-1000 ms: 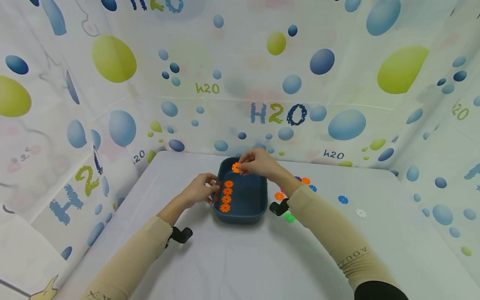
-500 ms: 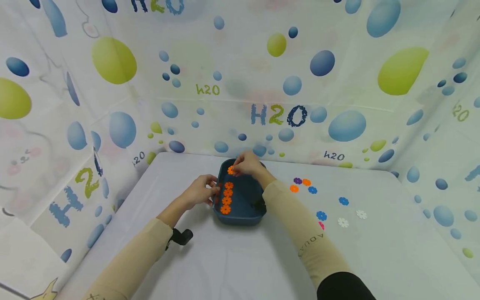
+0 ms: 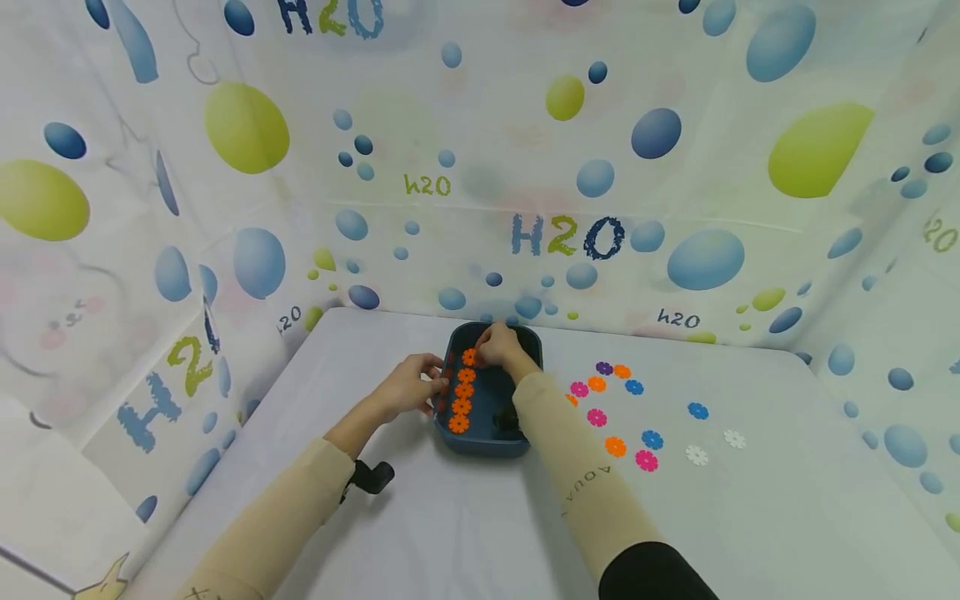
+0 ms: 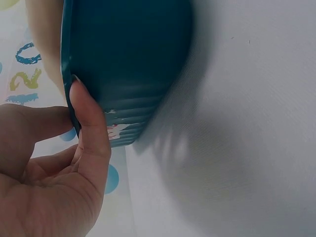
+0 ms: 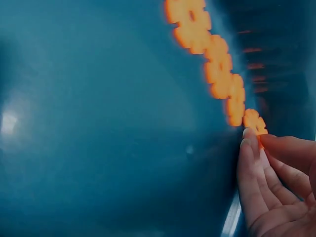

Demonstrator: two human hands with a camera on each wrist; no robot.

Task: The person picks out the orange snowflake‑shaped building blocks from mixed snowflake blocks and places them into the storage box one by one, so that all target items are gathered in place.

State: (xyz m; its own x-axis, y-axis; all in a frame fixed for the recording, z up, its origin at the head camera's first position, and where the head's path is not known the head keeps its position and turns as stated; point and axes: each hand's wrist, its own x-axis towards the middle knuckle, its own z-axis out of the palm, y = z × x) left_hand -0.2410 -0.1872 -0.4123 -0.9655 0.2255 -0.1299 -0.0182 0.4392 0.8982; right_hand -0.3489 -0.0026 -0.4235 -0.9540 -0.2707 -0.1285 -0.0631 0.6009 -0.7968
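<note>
A dark blue rectangular bin (image 3: 487, 448) stands on the white table. Along its left inner side, several orange flower-shaped discs (image 3: 462, 406) lie in a row on the floor. My left hand (image 3: 408, 387) pinches the bin's left rim, thumb inside the wall and fingers outside, as the left wrist view shows of the bin (image 4: 128, 44). Inside, at the far end of the row, my right hand (image 3: 498, 346) pinches another orange flower disc (image 5: 253, 120) between thumb and fingertips. That disc is partly hidden by the fingers and sits close to the nearest disc in the row (image 5: 236, 101).
Loose flower discs are scattered to the right of the bin: pink (image 3: 647, 461), orange (image 3: 616, 447), blue (image 3: 698, 411), purple (image 3: 604, 367) and white (image 3: 697, 455). A printed curtain (image 3: 480, 183) hangs behind the table. The right sleeve (image 3: 577, 467) crosses the bin's near right side.
My right hand has moved left and down into the bin with the orange flower disc, uncovering loose discs on the right. The left hand keeps its hold on the rim.
</note>
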